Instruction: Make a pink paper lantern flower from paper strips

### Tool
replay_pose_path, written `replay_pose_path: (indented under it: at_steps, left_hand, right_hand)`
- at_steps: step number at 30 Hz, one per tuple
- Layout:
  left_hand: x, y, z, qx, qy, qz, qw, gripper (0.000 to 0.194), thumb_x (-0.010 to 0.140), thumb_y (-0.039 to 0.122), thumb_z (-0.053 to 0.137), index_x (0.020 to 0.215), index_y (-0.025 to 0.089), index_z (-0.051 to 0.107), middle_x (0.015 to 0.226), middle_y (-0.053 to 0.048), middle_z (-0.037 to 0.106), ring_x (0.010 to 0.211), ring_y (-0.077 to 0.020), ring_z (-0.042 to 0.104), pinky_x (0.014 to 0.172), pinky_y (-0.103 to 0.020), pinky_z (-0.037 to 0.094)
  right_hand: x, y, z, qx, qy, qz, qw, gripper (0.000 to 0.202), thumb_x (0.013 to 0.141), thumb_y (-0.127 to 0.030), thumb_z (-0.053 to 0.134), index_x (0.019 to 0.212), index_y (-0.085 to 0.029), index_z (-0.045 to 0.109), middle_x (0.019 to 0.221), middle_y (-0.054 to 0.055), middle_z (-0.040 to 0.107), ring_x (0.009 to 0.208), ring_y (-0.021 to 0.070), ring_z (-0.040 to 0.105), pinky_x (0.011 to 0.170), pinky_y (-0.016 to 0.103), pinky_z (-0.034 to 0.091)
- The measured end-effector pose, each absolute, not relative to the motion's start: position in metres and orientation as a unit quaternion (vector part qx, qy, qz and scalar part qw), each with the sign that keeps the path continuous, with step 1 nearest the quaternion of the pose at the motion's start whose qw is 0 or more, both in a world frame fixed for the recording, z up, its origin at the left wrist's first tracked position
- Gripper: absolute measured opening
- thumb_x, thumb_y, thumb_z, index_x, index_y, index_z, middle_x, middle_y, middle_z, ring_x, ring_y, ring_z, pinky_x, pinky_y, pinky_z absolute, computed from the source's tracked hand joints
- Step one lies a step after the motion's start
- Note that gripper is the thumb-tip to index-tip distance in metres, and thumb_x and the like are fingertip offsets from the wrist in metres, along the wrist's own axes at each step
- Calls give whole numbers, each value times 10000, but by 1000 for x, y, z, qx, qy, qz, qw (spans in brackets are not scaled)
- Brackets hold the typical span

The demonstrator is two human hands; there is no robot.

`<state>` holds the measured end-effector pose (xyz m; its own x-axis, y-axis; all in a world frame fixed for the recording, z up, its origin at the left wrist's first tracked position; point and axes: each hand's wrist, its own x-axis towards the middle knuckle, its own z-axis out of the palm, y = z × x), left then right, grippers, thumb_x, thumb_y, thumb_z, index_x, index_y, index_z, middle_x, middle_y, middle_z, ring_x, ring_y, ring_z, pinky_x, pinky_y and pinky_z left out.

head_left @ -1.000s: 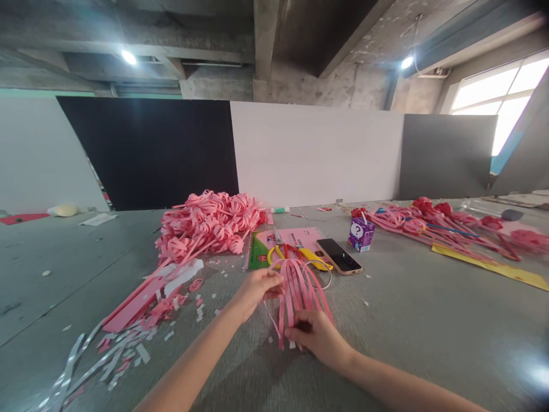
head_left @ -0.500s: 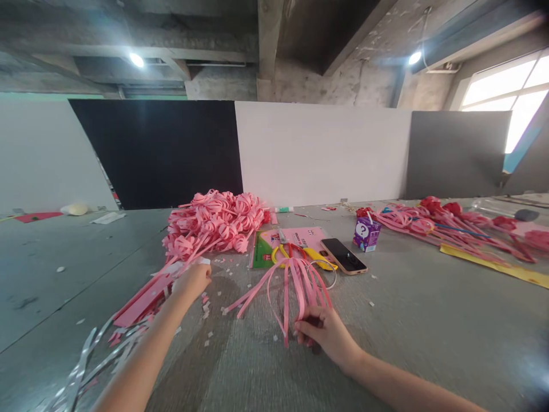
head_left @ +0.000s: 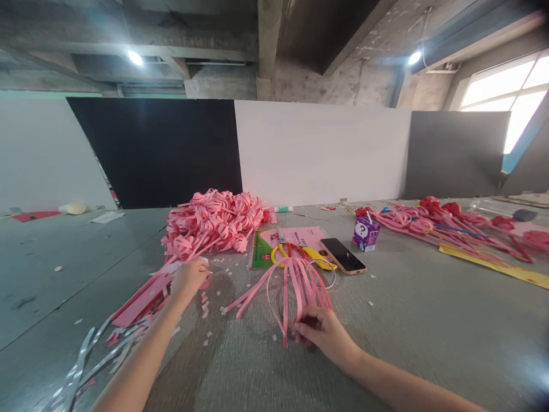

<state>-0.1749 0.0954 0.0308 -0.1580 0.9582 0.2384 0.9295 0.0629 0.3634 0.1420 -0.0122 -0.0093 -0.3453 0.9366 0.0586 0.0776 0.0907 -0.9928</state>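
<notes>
Pink paper strips (head_left: 285, 297) fan out toward me from a gathered end near the yellow scissors (head_left: 279, 253). My right hand (head_left: 321, 332) pinches the end of one strip at the fan's near right side. Left of the fan, my left hand (head_left: 191, 279) is closed at the white and pink papers below the heap of pink paper flowers (head_left: 214, 223); what its fingertips hold is too small to make out. A silver ring (head_left: 330, 277) lies partly beneath the strips. Behind them is a pink and green packet (head_left: 261, 252).
A phone (head_left: 343, 256) and a purple drink carton (head_left: 366, 233) stand or lie right of the packet. Red and pink flowers (head_left: 450, 214) with a yellow strip (head_left: 493, 266) are farther right. Silver strips (head_left: 81, 360) lie at the near left; small paper scraps dot the table (head_left: 412, 320).
My left hand has shifted slightly, and a bit of pink now shows beside its fingertips. My right hand stays nearly still at the strip.
</notes>
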Motion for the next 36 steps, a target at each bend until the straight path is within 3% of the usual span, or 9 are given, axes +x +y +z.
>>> replay_pose_path:
  at_steps: [6,14,17,18,20,22,28,33,36]
  left_hand:
    - [-173,93,43,636,714,287,66,235,652,361,527,744,158,603,768,-35,699,725,-208,640,589,-228,452]
    - [-81,37,93,722,610,325,-32,128,733,239,496,793,214,607,780,1,682,722,-169,621,683,-244,438]
    - [-27,-17,75,852,424,241,-192,270,790,85,345,791,155,606,605,-35,645,536,-157,591,507,-243,437]
    - [-14,-33,64,874,342,243,-245,324,788,34,295,841,123,601,638,-59,652,558,-157,599,493,-239,439]
    - [3,-54,39,885,192,281,-320,385,794,-1,224,885,64,592,748,-104,676,692,-158,628,582,-235,467]
    - [8,-60,15,880,155,294,-340,371,808,-6,236,863,65,597,732,-80,683,701,-141,633,586,-208,467]
    - [1,-43,-24,900,195,337,-195,325,863,125,253,876,87,575,649,-64,651,556,-140,615,436,-203,457]
    - [-4,-47,-12,864,342,367,31,210,811,150,436,1011,172,497,819,-36,607,734,-138,598,650,-227,495]
    - [-6,-46,-3,798,443,395,105,204,767,152,509,967,179,486,807,-27,550,729,-145,564,651,-251,484]
  right_hand:
    - [143,-12,-12,-402,-628,534,399,138,720,-269,547,652,-149,551,539,-11,562,468,68,471,463,174,377]
    - [143,-10,-8,-391,-564,538,489,183,709,-335,558,676,-163,505,546,-29,524,454,79,470,411,177,372]
    - [145,-8,-7,-395,-554,490,545,175,696,-318,577,669,-164,499,587,-25,514,531,92,496,489,191,404]
    - [146,-7,-8,-400,-554,470,558,165,689,-305,586,681,-163,502,605,-21,518,559,97,503,520,196,411]
    - [146,-6,-10,-406,-554,448,573,157,682,-285,592,732,-164,505,636,-13,531,598,109,515,558,209,419]
    - [146,-4,-13,-404,-555,447,573,161,686,-269,589,771,-169,497,651,-12,542,619,116,525,582,221,425]
    - [145,-1,-22,-398,-566,448,566,167,692,-220,583,807,-183,467,638,-30,543,611,115,539,589,232,434]
    - [145,-5,-19,-408,-578,434,558,154,708,-214,575,802,-183,457,641,-30,550,594,109,538,575,225,434]
    - [146,-10,-15,-406,-591,434,545,160,718,-216,575,821,-188,456,652,-28,575,606,110,551,577,218,431]
